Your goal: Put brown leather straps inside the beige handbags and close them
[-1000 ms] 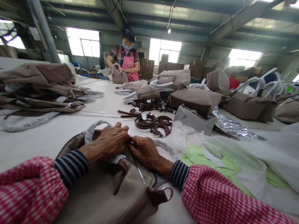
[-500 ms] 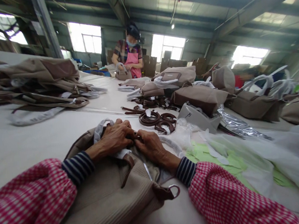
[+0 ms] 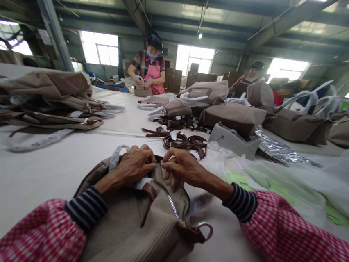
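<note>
A beige ribbed handbag (image 3: 135,233) with brown trim, a zipper and a metal D-ring (image 3: 204,231) lies on the white table in front of me. My left hand (image 3: 133,168) rests on its top edge, fingers curled around the bag's opening beside a paper-wrapped handle (image 3: 115,155). My right hand (image 3: 182,167) hovers just right of it, raised off the bag, fingers bent in a pinch at the end of the zipper. What the fingertips hold is too small to make out.
Coiled brown straps (image 3: 183,142) and a grey tape dispenser (image 3: 232,140) lie beyond my hands. Clear plastic bags (image 3: 305,176) over green paper spread to the right. Stacked beige bags (image 3: 41,98) sit left and more (image 3: 231,115) at centre right. A person in a pink apron (image 3: 151,67) works far back; another person (image 3: 251,76) at right.
My right hand lifted off the bag and its wrist swung up and rightward, widening the bag's opening. The left hand stayed put. Another person came into view at far right.
</note>
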### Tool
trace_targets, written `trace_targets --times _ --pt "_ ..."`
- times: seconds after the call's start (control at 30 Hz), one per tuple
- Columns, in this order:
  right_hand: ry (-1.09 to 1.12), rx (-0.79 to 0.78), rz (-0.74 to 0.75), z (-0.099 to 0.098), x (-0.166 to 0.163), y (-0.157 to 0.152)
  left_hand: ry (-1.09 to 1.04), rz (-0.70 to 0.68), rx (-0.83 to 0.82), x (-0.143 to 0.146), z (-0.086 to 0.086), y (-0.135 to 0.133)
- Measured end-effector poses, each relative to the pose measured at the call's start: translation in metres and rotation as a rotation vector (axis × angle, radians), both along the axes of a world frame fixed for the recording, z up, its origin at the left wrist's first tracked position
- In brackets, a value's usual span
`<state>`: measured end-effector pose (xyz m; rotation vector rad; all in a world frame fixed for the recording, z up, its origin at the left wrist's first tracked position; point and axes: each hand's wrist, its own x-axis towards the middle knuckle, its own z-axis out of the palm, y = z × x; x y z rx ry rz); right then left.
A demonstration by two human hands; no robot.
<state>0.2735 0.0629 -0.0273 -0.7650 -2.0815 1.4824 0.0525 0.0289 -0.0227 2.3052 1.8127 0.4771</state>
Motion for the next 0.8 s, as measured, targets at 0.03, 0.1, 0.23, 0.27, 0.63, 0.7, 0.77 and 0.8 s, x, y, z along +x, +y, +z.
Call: trace_targets --times 0.03,0.1,0.23,0.27,0.63,0.7,0.77,0.8 --pt "-0.017 -0.040 0.028 0.000 -0.002 0.000 -0.021 -0.008 0.006 -0.001 -0.001 0.001" --pt "-0.057 -0.105 0.053 0.000 -0.005 0.002 -0.087 -0.022 0.016 -0.004 -0.002 0.003" --pt "-0.133 -0.193 0.047 0.001 -0.005 0.004 -0.253 -0.025 0.019 -0.008 -0.005 0.007" --pt "-0.158 -0.206 0.049 0.003 -0.005 0.005 -0.286 -0.023 0.027 -0.009 -0.006 0.008" --pt "-0.368 -0.376 0.217 0.016 -0.015 0.013 -0.391 -0.048 0.123 -0.010 -0.009 0.004" --pt "-0.400 -0.373 0.190 0.015 -0.016 0.013 -0.380 -0.047 0.125 -0.010 -0.009 0.003" --pt "-0.403 -0.358 0.177 0.015 -0.016 0.012 -0.353 -0.037 0.126 -0.009 -0.008 0.002" --pt "-0.393 -0.349 0.182 0.015 -0.015 0.011 -0.335 -0.028 0.129 -0.009 -0.008 0.001"
